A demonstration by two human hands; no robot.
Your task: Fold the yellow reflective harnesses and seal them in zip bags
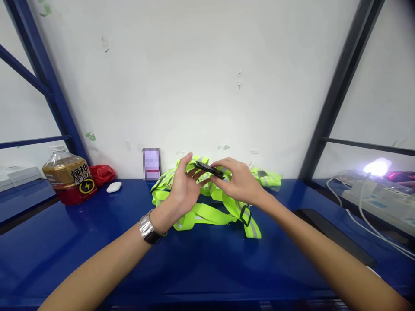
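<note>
Bright yellow-green reflective straps [209, 214] with grey stripes lie in loops on the blue shelf, like a reflective harness. Above them my right hand [235, 177] pinches a long black buckle [209, 167] between thumb and fingers. My left hand [186, 185], with a silver watch on its wrist, has its fingers curled at the buckle's left part and its thumb pointing up. Part of the buckle and the left fingertips are hidden. A black strap slider [245, 215] sits on the strap below my right hand.
On the blue shelf [136, 263], a large drink bottle [69, 175], a red plastic bag [102, 173] and a white case [114, 187] stand left. A lit phone [151, 164] leans against the wall. A dark flat device [335, 235], white cables and a bright lamp [378, 167] are right.
</note>
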